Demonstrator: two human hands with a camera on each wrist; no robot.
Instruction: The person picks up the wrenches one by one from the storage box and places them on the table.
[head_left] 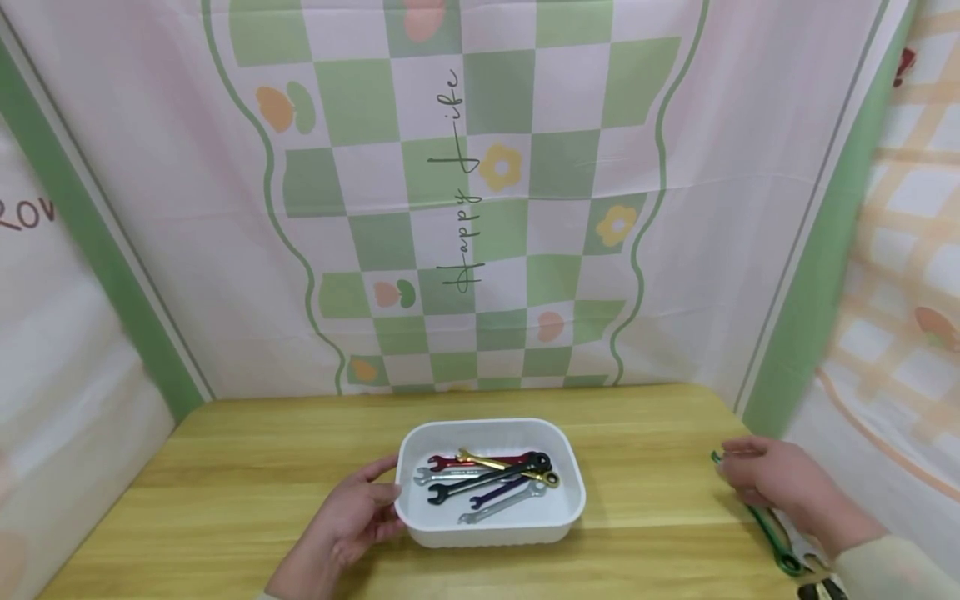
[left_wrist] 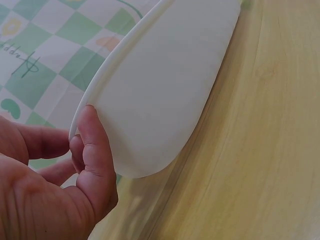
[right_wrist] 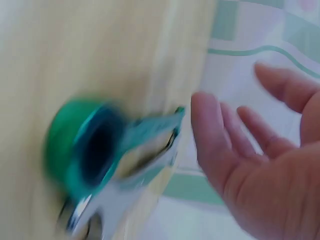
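Note:
A white plastic bin (head_left: pixel 487 537) stands on the table with several combination wrenches in it: red, gold, silver, black and purple. At its left end, my left hand (head_left: pixel 352 512) holds the side by the rim, fingers curled against the wall (left_wrist: pixel 155 90). At the table's right side, my right hand (head_left: pixel 783 483) is over a green wrench (head_left: pixel 772 537) and a silver wrench (head_left: pixel 801 546). In the right wrist view its fingers (right_wrist: pixel 207 125) are spread and apart from the blurred green ring end (right_wrist: pixel 62 145).
The wood-grain table (head_left: pixel 247 467) meets a green-and-white checked cloth (head_left: pixel 495 208) at the back. Another cloth (head_left: pixel 892 333) hangs close by on the right. Dark tool ends (head_left: pixel 821 590) lie near the right sleeve at the bottom edge.

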